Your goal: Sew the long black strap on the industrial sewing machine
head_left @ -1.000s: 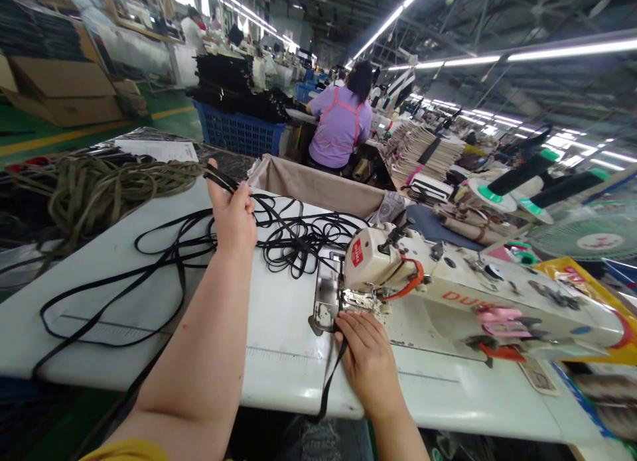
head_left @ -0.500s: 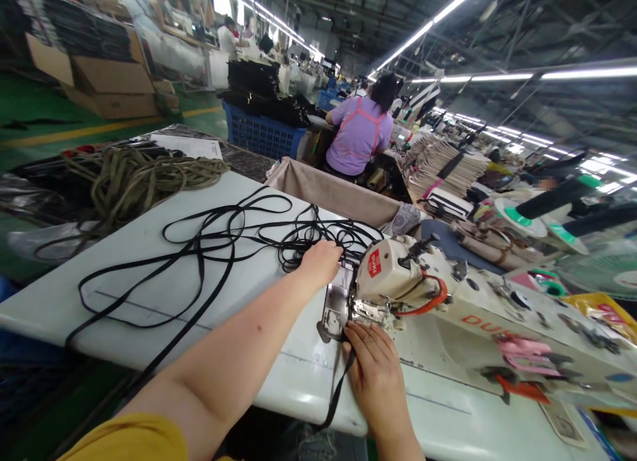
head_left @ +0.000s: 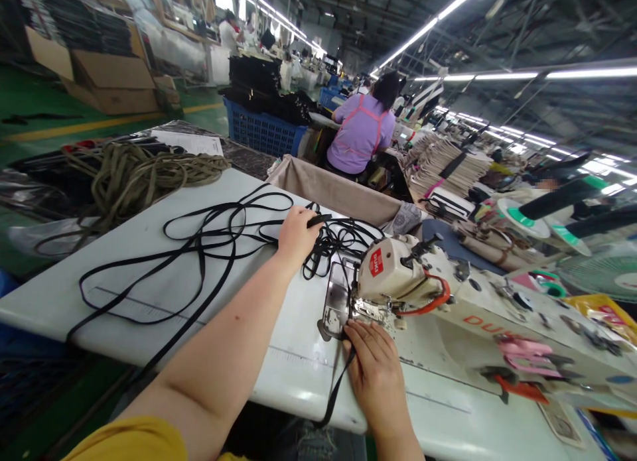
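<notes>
A long black strap [head_left: 199,249] lies in loose loops across the white sewing table and bunches into a tangle behind the machine. At the edge of that tangle, my left hand [head_left: 296,235] is closed on a dark length of the strap, slightly above the table. My right hand [head_left: 375,368] lies low beside the sewing machine's metal plate [head_left: 337,295], fingers together, pinching the strap near the plate's front edge. From under those fingers the strap hangs down over the table's front edge. The sewing machine head [head_left: 388,265] stands just behind my right hand.
Olive-green straps [head_left: 144,172] are piled at the left on a dark surface. A beige fabric-lined bin [head_left: 333,189] adjoins the table's far edge. Beyond it, a person in a purple top [head_left: 355,136] sits beside a blue crate [head_left: 263,129]. Thread cones and a fan stand at right.
My left hand has moved left and away from the machine, lifting part of the black strap. My right hand stays in the same place on the strap.
</notes>
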Demonstrator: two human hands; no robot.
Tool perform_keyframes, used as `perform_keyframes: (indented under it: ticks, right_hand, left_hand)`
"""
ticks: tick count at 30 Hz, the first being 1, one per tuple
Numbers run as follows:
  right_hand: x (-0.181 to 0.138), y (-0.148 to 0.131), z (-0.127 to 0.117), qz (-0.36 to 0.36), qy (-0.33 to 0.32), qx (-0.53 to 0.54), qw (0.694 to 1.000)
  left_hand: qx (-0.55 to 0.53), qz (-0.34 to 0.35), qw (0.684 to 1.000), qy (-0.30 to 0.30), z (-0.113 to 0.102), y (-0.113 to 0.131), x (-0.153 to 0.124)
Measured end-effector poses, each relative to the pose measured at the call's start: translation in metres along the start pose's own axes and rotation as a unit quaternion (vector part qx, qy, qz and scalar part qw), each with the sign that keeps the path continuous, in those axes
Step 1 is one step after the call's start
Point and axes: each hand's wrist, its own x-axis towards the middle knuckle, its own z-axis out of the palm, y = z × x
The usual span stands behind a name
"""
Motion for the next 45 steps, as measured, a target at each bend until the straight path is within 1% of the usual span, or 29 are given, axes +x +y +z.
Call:
perform_keyframes:
  ticks: [5,9,13,16,20,26,31,34,37,41,45]
  right_hand:
    - [0.0,-0.001,0.0,0.002,0.0,-0.004,1.0]
    - [-0.001,-0.001,0.0,0.009,0.001,-0.002,1.0]
    - [-0.001,-0.002,-0.001,0.015,-0.006,-0.001,1.0]
    - [-0.001,-0.002,-0.001,0.015,-0.009,0.0,1.0]
    - [-0.002,-0.002,-0.001,0.02,-0.006,0.004,1.0]
    - [-0.002,-0.002,-0.001,0.025,-0.014,0.007,1.0]
    - [-0.003,-0.002,0.0,0.025,-0.01,0.004,1.0]
    - [-0.003,-0.002,0.0,0.024,-0.008,0.003,1.0]
    - [-0.003,-0.002,-0.001,0.024,-0.013,0.001,1.0]
    - [-0.004,-0.001,-0.001,0.026,-0.019,0.006,0.999]
    - [-0.005,0.0,0.0,0.023,-0.013,0.006,1.0]
  left_hand:
    - [-0.067,-0.056,0.996,0.011,-0.006,-0.011,0.008]
    - [-0.111,-0.099,0.988,0.039,-0.01,-0.018,0.015]
    - [-0.174,-0.113,0.975,0.079,-0.014,-0.026,0.02]
    - [-0.196,-0.115,0.967,0.115,-0.015,-0.033,0.022]
    - [-0.233,-0.134,0.952,0.144,-0.018,-0.036,0.025]
    - [-0.317,-0.185,0.91,0.193,-0.028,-0.032,0.031]
    - [-0.438,-0.189,0.849,0.227,-0.037,-0.023,0.032]
    - [-0.485,-0.186,0.819,0.243,-0.043,-0.02,0.033]
    - [-0.515,-0.188,0.795,0.259,-0.048,-0.019,0.035]
    - [-0.545,-0.21,0.765,0.272,-0.057,-0.019,0.039]
    - [-0.548,-0.226,0.749,0.296,-0.071,-0.014,0.041]
